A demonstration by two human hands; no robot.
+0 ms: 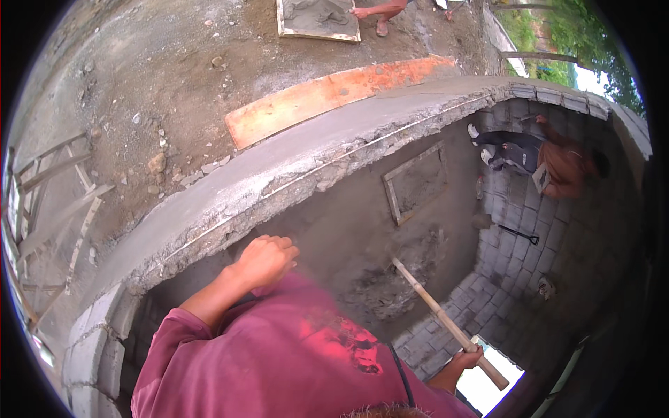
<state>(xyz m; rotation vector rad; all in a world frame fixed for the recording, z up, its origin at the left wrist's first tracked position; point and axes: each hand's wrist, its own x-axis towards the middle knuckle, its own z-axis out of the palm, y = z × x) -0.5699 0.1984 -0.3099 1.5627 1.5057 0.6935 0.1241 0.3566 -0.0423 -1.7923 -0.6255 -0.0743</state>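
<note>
My right hand (468,358) is closed around a long wooden pole (433,306), close to its near end. The pole slants away to the left, and its far tip meets a heap of wet grey mortar (369,287); any tool head there is hidden. My left hand (266,260) is raised in front of my maroon shirt, beside the rough wall edge. Its fingers are curled in, and the palm side is hidden, so I cannot make out whether anything is in it.
A thick mortared wall (293,167) curves across, with a long orange board (327,94) beyond it. Inside are a wooden frame (392,198) holding mortar, a shovel (518,233) and a co-worker (561,164). Another person's hand (360,12) touches a mortar tray (320,36). Wooden framing (59,209) stands left.
</note>
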